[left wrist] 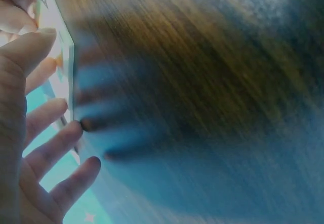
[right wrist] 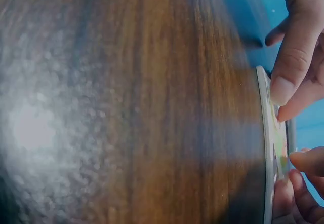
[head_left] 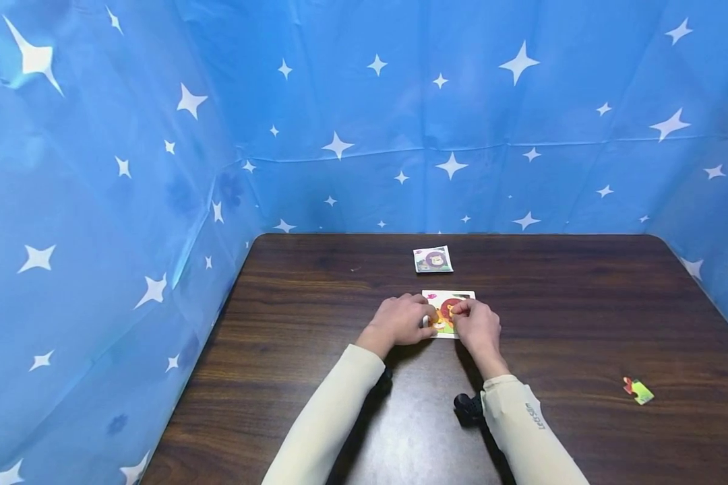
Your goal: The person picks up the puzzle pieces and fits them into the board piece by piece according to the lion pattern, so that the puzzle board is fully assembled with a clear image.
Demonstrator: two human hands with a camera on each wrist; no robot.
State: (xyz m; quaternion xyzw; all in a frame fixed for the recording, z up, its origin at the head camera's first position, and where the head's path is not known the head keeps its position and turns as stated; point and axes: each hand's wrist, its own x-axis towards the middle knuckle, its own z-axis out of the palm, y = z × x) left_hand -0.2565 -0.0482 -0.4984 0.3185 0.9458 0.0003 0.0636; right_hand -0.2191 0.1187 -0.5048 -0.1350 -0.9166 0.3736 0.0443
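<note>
A small square jigsaw puzzle [head_left: 447,294] with a white border and a lion picture lies flat on the table, between both hands. My left hand [head_left: 403,320] rests at its left side, thumb and fairly straight fingers touching the board's edge and surface. From the right, my right hand [head_left: 479,329] reaches over the picture. Its thumb and forefinger come together at the surface in the right wrist view, pinching what looks like a puzzle piece [right wrist: 276,113]; the fingers hide most of it.
Behind the puzzle lies a square picture card [head_left: 433,260] with a lion on it. A loose green and red puzzle piece [head_left: 640,391] lies on the dark wooden table [head_left: 558,303] to the right. Blue star-patterned curtains [head_left: 364,101] enclose the back and sides.
</note>
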